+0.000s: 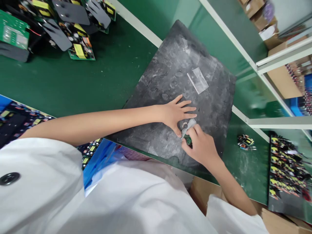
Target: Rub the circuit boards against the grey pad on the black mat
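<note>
My left hand (175, 113) has its fingers spread over the worn black mat (168, 78), and its thumb reaches toward a small grey plate-like piece (189, 126). Thumb and fingers of my right hand (200, 143) are closed on a small green circuit board (188, 139). The grey piece lies against that board, close to my right fingertips; whether the two are joined I cannot tell. Much of the board is hidden by my right hand. Farther up the mat lies a flat, clear plastic piece (198, 80).
Circuit boards with grey plates (70, 13) crowd the far left of the green bench (109, 78). At right are a small cluster of parts (245, 142) and a black tray (274, 203) of boards. White shelf posts (282, 123) rise on the right. More boards lie below at left.
</note>
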Demonstrator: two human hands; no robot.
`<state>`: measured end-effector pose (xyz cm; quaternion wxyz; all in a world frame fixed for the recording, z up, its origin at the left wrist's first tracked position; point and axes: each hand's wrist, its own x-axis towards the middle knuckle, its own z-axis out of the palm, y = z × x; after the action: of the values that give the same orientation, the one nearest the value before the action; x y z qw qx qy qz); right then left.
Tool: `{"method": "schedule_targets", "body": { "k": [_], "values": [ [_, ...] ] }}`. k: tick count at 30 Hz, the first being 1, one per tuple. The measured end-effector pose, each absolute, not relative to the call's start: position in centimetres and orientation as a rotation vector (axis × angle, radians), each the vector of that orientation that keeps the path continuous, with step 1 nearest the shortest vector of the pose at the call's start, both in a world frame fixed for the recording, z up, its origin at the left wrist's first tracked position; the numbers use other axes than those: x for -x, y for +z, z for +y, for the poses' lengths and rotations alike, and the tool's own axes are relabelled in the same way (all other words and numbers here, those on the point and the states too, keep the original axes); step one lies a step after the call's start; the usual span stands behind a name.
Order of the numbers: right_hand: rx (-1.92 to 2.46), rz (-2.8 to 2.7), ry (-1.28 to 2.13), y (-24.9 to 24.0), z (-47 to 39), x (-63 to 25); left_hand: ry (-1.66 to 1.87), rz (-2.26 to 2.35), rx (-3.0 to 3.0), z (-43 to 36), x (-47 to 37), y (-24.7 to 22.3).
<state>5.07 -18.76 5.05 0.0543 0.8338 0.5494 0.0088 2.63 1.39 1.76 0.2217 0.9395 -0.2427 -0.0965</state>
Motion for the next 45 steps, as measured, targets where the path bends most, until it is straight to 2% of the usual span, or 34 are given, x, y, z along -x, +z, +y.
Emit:
{"method": "schedule_targets", "body": {
  "k": [6,12,18,24,30,37,45],
  "values": [
    [-2.639,1.495,0.188,5.1,-18.5,-6.2,-0.283,-0.666,-2.619,1.4,-2.6,1.9],
    [-2.502,1.68,0.067,5.1,-18.6,-4.8,-0.275,-0.66,-2.606,1.4,-2.6,1.9],
    [-2.644,1.486,0.243,5.0,-18.3,-7.0,-0.261,-0.661,-2.611,1.2,-2.8,1.6],
    [-2.461,1.732,0.073,5.2,-18.7,-4.6,-0.208,-0.667,-2.579,1.3,-2.9,1.0],
    [-2.676,1.504,0.217,4.9,-18.5,-7.5,-0.233,-0.663,-2.599,1.2,-2.9,1.2],
    [-2.502,1.739,0.027,5.2,-18.8,-4.7,-0.251,-0.668,-2.615,1.3,-2.6,1.6],
    [-2.646,1.571,0.16,5.0,-18.3,-7.2,-0.274,-0.66,-2.619,1.3,-2.6,1.9]
  ]
}}
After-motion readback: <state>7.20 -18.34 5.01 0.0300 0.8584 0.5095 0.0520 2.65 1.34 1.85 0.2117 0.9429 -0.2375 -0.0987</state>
